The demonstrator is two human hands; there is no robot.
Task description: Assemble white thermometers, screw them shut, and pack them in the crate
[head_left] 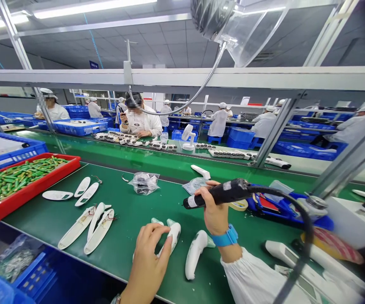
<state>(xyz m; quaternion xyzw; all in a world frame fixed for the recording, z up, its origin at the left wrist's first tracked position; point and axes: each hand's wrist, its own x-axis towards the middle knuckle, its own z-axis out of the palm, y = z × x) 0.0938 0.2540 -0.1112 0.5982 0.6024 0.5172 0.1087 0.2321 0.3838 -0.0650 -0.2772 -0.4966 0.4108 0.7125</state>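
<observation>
- A white handheld casing (171,234) is pressed under the fingers of the left hand (147,261), near the near edge of the green table (138,207); the fingertips are curled over its body, so it is grasped rather than lifted.
- A black electric screwdriver (220,193) is clenched in the right hand (212,211), with its tip pointing left and its black cable (296,211) arching away to the right.
- A second white casing (197,253) is seen just to the right of the first, lying free on the table.
- Open white shells (87,226) are laid out to the left, well apart from the hands; a red tray (27,192) of green cells is set at the far left.
- The casing is judged to be light, stiff moulded plastic, smooth and likely slippery; it is best held across the broad middle of the body, not at the narrow tip.
- The screwdriver is judged heavier, and its cable is likely to drag on it.
</observation>
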